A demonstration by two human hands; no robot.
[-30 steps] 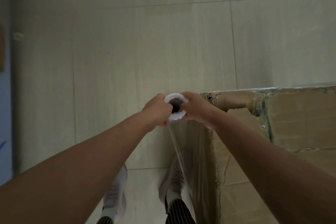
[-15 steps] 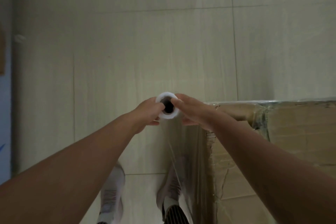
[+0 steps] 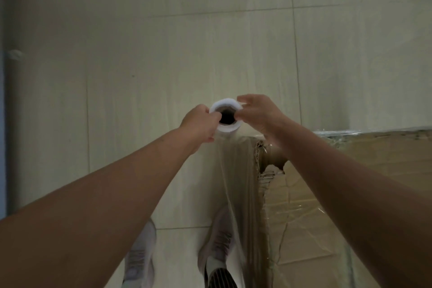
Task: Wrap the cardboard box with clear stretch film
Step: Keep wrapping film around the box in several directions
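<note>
Holding the film roll upright by its top end, seen from the head view. The left hand curls its fingers over the left rim of the white roll, and the right hand pinches the right rim, so both hands grip 1 roll and neither is open. A sheet of clear film runs from the roll down and right onto the near-left corner of the cardboard box, which stands on the tiled floor at the right and already carries glossy film on its top. That corner is torn and ragged, just beside the right wrist.

Likely faults: the taut sheet may snag and split on the ragged board if pulled hard round it; a rim-only grip may let the roll tilt, bunching the film into a rope; the 2 shoes stand near the hanging sheet and could tread on it.
</note>
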